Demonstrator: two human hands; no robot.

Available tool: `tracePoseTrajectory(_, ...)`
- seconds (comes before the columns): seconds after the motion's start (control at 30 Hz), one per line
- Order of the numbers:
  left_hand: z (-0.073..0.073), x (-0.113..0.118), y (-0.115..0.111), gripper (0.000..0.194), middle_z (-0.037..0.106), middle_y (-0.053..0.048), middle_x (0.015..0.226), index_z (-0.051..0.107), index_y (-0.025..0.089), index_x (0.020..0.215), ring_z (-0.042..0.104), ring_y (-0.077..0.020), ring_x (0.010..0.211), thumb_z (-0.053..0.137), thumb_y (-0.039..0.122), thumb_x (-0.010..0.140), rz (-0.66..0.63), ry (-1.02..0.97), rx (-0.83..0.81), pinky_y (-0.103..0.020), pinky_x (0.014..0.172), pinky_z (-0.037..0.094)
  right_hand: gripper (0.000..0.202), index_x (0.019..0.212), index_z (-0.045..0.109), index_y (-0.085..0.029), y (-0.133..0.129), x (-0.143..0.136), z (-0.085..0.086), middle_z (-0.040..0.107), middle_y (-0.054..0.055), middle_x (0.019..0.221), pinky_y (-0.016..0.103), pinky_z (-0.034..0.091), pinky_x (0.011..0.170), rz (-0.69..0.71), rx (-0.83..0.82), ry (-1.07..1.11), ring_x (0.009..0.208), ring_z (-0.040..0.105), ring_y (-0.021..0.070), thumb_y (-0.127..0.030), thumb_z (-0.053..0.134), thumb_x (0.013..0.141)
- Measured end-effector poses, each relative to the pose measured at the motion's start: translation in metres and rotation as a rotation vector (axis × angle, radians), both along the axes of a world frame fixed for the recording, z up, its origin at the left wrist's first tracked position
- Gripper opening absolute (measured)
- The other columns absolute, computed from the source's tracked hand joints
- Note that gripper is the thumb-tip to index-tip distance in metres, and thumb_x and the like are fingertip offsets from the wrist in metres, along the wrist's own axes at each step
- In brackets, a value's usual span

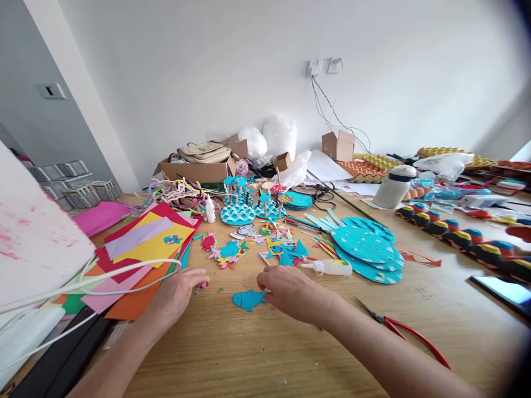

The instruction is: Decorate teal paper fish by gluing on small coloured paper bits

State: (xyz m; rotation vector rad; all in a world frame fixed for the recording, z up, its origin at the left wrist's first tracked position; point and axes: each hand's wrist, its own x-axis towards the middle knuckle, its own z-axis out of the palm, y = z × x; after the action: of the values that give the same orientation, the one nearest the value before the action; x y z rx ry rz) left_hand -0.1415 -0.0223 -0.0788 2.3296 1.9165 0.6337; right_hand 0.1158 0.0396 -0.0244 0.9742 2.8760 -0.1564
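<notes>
A blue paper fish lies flat on the wooden table. My right hand is over its tail end, fingers closed together; whether they grip anything is hidden. To the left, my left hand has its fingertips pinched at a small heap of coloured paper bits. Whether a bit is held is too small to tell. Beyond the hands lie a blue crab-like cutout, a red cutout and blue paper scraps. A white glue bottle lies on its side behind my right hand.
Red-handled scissors lie beside my right forearm. Round blue painted pieces are stacked at right. Coloured paper sheets and a white cable are at left. Finished-looking blue stands, a jar and a cardboard box stand farther back.
</notes>
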Motion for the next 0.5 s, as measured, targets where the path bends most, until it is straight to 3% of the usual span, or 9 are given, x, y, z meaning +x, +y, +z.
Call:
tracePoseTrajectory(0.13, 0.011, 0.002, -0.007, 0.038, 0.068, -0.004, 0.095, 0.067, 0.021, 0.082, 0.060, -0.0203, 0.092, 0.033, 0.009, 0.072, -0.023, 0.100, -0.132, -0.032, 0.080, 0.045, 0.020, 0.083, 0.064, -0.016, 0.001, -0.025, 0.004, 0.067, 0.010, 0.085, 0.028, 0.044, 0.060, 0.116, 0.049, -0.055, 0.078, 0.062, 0.0229, -0.017, 0.045, 0.076)
tracePoseTrajectory(0.27, 0.015, -0.001, -0.009, 0.034, 0.067, -0.006, 0.085, 0.065, 0.018, 0.082, 0.060, -0.0218, 0.079, 0.032, 0.009, 0.074, 0.032, 0.108, -0.192, -0.032, 0.071, 0.045, 0.023, 0.085, 0.065, -0.018, 0.007, -0.055, 0.005, 0.067, 0.008, 0.087, 0.027, 0.045, 0.057, 0.101, 0.010, -0.005, 0.079, 0.062, 0.0228, -0.016, 0.043, 0.077)
tracePoseTrajectory(0.4, 0.012, -0.007, -0.009, 0.040, 0.065, -0.007, 0.100, 0.062, 0.018, 0.099, 0.058, -0.0220, 0.091, 0.033, 0.007, 0.074, 0.019, 0.051, -0.175, -0.032, 0.078, 0.042, 0.026, 0.097, 0.062, -0.020, 0.013, -0.085, 0.002, 0.065, 0.006, 0.097, 0.026, 0.046, 0.065, 0.175, -0.035, 0.058, 0.089, 0.060, 0.0204, -0.015, 0.044, 0.078)
tracePoseTrajectory(0.5, 0.010, -0.010, -0.008, 0.039, 0.065, -0.004, 0.101, 0.063, 0.022, 0.097, 0.056, -0.0213, 0.094, 0.033, 0.008, 0.075, -0.031, 0.002, -0.223, -0.032, 0.082, 0.039, 0.030, 0.104, 0.059, -0.023, 0.018, -0.105, -0.006, 0.063, 0.005, 0.103, 0.024, 0.045, 0.068, 0.231, -0.058, 0.062, 0.093, 0.058, 0.0186, -0.015, 0.047, 0.078)
